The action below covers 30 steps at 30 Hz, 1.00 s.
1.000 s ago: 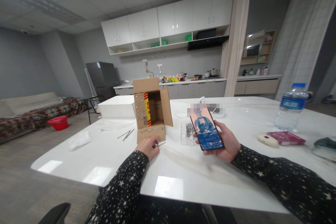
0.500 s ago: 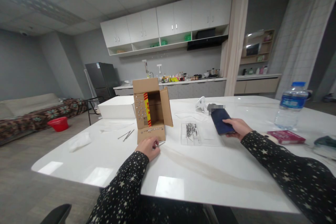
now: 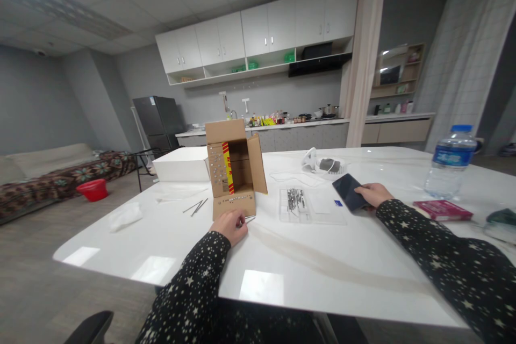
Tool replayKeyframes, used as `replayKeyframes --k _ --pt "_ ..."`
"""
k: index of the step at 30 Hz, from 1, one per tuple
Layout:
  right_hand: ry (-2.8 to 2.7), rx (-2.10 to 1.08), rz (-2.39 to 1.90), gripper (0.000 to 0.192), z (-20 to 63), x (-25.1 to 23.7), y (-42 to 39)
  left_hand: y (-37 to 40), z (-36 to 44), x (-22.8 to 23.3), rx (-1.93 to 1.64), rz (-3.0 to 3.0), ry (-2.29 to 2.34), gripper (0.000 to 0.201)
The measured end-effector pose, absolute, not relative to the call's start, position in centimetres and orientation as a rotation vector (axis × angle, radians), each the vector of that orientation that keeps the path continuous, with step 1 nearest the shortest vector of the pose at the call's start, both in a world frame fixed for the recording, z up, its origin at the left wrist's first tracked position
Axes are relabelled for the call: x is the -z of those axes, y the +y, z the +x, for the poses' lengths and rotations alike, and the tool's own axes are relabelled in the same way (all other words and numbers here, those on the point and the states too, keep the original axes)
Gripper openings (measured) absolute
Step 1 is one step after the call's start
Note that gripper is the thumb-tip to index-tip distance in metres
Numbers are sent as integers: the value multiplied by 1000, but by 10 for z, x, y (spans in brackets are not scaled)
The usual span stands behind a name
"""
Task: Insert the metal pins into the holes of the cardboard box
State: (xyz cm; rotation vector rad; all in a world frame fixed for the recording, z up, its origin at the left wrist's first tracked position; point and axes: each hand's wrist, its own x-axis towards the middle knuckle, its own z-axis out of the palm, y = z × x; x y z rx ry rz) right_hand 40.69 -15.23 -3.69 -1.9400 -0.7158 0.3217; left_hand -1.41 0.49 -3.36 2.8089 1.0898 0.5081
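Note:
My right hand (image 3: pixel 374 195) is closed round the near right edge of a dark smartphone (image 3: pixel 349 191), just right of a clear plastic case (image 3: pixel 328 216). Small metal pieces (image 3: pixel 295 200) lie heaped in one part of that case. In front of the open cardboard box (image 3: pixel 217 174), my left hand (image 3: pixel 231 226) rests on the table with its fingers curled round a thin metal tool (image 3: pixel 250 218), whose kind I cannot make out. Rows of small shiny studs dot the box's side and its lower flap (image 3: pixel 234 205).
A white box (image 3: pixel 181 164) stands behind thin metal tools (image 3: pixel 196 207) and a crumpled plastic bag (image 3: pixel 124 217) on the left. A white device with a cable (image 3: pixel 309 159) sits farther back. Rightward are a maroon box (image 3: pixel 442 209) and a large water bottle (image 3: pixel 450 164).
The smartphone has moved right and lower toward the table, uncovering a grey object behind it and a small blue label by the case. My left hand keeps its place.

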Motion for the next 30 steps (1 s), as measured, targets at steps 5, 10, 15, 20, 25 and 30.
replayKeyframes --k 5,10,15,20,25,30 --pt "-735 -224 -2171 30 410 38 -151 6 -13 35 -513 2792 1109 5" --pt "-894 120 -2395 38 418 47 -151 6 -13 34 -520 2781 1084 7" --pt "-1019 85 -2572 43 416 49 -152 4 -12 32 -510 2760 1094 8" --pt "-1154 77 -2684 47 415 47 -151 3 -10 31 -508 2746 1109 9" --pt "-1193 150 -2681 48 409 43 -154 1 -9 28 -462 2764 1109 9" --pt "-1135 348 -2515 49 385 24 -161 0 -6 24 -368 2822 1158 12"
